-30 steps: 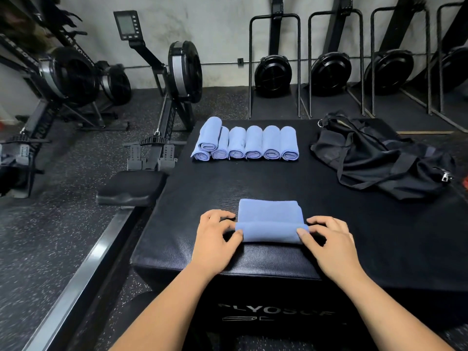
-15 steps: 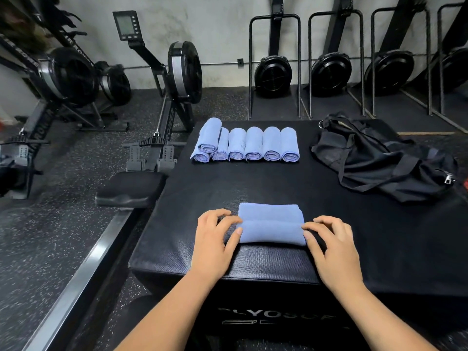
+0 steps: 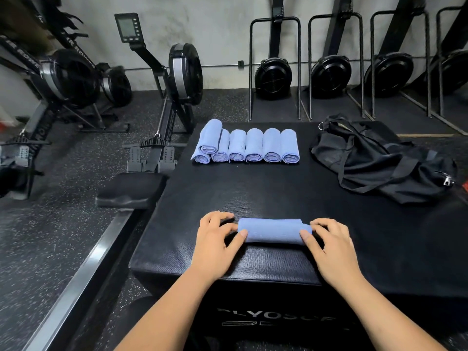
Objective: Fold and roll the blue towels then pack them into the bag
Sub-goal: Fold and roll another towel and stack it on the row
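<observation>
low in the middle of the frame, a half-rolled blue towel [image 3: 274, 230] lies crosswise near the front edge of a black padded box [image 3: 278, 188]. the left hand [image 3: 215, 243] grips its left end, thumb on the near side and fingers curled over the far side. the right hand [image 3: 331, 247] grips the right end the same way, thumb pressed to the near face. both are clamped on the cloth, and the roll rests on the box. toward the upper middle, a row of rolled towels [image 3: 253, 145] sits side by side at the back of the box, ends facing the camera, with one more stacked on top at its left end. to the upper right a black bag [image 3: 379, 160] lies slumped on the box, well apart from the towels. a rowing machine [image 3: 177, 72] stands on the floor at the upper left.
</observation>
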The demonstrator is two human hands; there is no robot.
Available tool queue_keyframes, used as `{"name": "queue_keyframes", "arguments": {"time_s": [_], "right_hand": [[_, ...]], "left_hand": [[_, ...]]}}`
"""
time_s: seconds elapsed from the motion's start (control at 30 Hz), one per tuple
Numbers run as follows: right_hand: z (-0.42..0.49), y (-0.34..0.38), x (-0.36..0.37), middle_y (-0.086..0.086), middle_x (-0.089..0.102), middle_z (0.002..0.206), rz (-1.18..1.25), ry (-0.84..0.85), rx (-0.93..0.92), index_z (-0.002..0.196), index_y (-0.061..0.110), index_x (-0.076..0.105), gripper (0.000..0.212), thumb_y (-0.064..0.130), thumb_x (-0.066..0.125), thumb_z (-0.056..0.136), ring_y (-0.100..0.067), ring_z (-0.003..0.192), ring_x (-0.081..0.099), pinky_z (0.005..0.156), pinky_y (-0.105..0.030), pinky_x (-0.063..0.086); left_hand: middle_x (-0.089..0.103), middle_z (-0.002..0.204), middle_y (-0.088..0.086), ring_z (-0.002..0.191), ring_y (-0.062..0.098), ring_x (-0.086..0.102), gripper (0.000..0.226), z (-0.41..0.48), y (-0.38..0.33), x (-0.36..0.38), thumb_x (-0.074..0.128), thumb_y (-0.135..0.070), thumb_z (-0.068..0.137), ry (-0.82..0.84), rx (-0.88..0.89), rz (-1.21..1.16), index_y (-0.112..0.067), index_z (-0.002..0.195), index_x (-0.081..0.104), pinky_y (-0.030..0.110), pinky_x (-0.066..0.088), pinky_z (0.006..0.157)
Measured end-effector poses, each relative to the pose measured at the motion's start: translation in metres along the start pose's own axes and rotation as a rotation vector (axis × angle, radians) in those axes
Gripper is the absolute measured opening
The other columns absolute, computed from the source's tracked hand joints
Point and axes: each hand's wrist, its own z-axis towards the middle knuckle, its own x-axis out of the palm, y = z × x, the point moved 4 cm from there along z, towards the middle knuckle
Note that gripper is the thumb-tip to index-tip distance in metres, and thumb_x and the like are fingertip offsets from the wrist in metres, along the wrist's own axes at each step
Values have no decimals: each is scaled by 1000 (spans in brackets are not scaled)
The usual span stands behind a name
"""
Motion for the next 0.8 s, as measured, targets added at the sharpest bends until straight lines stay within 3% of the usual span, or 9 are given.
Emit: {"name": "queue_keyframes", "arguments": {"time_s": [0.1,0.27,0.4,0.57,0.7,0.8], "right_hand": [[2,-2,0,28,56,114,45,8,19,92,33,72,59,80,37,93,-8,118,41,96,-35,31],[3,2,-2,31,59,109,104,-3,87,86,38,71,48,78,44,87,-7,113,43,95,-38,38],[12,4,-4,32,67,100,247,-26,177,109,51,69,28,67,65,87,-10,115,46,102,-44,46],[10,15,-2,33,67,110,220,23,125,111,61,69,18,59,58,97,-4,122,51,108,-46,37],[-1,19,-7,27,67,106,218,26,99,107,57,69,15,53,57,99,4,115,49,108,-40,37],[-7,24,-12,20,65,100,278,22,116,99,57,71,10,49,66,96,3,106,53,105,-39,43]], "left_hand": [[59,127,-24,137,8,34,29,1,-2,-3,59,-62,92,-17,-33,-58,-44,69,58,35,33,115],[59,122,-23,134,4,34,32,2,2,0,62,-65,86,-41,-79,-39,-37,72,67,28,30,113],[59,121,-20,129,3,35,29,3,1,0,64,-68,83,-47,-110,-50,-41,75,70,24,29,110],[58,119,-21,130,-9,29,19,4,0,-4,77,-56,84,-50,-161,-115,-39,75,73,15,27,106],[59,112,-22,131,-6,32,18,3,-4,-7,80,-51,85,-58,-195,-167,-38,77,71,28,38,108],[60,101,-22,111,7,47,28,-1,-6,-13,80,-63,78,-166,-261,-9,-39,81,64,33,41,95]]}}
